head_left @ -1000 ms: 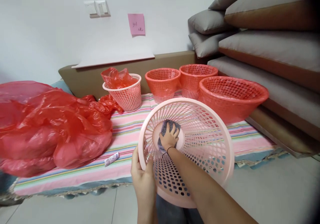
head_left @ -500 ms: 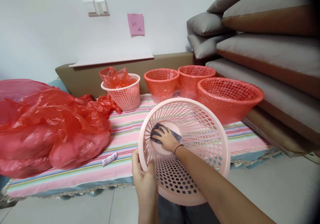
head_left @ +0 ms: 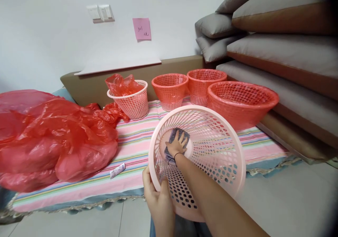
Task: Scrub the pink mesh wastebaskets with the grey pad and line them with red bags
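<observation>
A pale pink plastic basket (head_left: 216, 145) is tilted with its mouth toward me. My left hand (head_left: 160, 198) grips its lower left rim, thumb inside and fingers outside. Deep inside, my right hand (head_left: 176, 145) lies with fingers spread on a dark speckled cloth (head_left: 170, 155), pressing it against the basket's bottom. Part of the cloth is hidden under that hand. Behind stand three baskets lined with red plastic film: a left one (head_left: 170, 85), a middle one (head_left: 207, 75) and a large right one (head_left: 243, 103).
Another pink basket (head_left: 134, 105) holds a crumpled red bag (head_left: 124, 85). A big heap of red plastic bags (head_left: 60, 138) covers the left of the striped cloth (head_left: 134, 138). A small white packet (head_left: 117, 170) lies near its front edge. Grey cushions (head_left: 280, 61) are stacked at right.
My right hand has turned and shifted slightly over the basket's bottom, its fingers now pointing up and right, and the cloth has moved with it. The basket has moved slightly right.
</observation>
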A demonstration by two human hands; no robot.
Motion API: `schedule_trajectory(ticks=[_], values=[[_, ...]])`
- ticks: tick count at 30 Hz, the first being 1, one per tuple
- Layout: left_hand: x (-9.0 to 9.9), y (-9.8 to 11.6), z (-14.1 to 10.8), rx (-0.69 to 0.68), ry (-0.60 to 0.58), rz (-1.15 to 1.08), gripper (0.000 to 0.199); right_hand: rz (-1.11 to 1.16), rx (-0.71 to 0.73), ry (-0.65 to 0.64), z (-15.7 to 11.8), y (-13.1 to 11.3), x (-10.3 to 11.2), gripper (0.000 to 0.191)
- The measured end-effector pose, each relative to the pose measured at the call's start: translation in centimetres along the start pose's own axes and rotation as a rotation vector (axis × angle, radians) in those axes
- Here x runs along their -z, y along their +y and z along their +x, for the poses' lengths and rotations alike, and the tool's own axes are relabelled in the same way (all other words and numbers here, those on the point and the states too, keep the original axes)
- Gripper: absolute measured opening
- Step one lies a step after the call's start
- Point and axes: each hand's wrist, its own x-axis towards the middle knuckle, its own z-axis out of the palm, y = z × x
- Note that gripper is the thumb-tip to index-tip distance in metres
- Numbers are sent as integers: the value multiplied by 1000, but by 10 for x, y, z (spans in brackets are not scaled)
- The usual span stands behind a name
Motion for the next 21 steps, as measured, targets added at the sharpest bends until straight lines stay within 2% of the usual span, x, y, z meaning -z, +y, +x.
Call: schedule_trajectory(ticks=[6,9,13,17,21], values=[[1,0,-6,-14,-21,48,39,-7,12,14,6,-3,-5,43],[0,1,-7,-17,-25,69,35,-26,54,20,-1,-1,-10,44],[1,1,-9,28,-9,8,41,-64,159,16,-16,12,-12,44],[6,-3,-8,27,-18,-3,41,-96,397,-41,-20,38,-2,53],[8,-5,-1,9,-28,13,39,-104,787,-177,-6,62,14,55]])
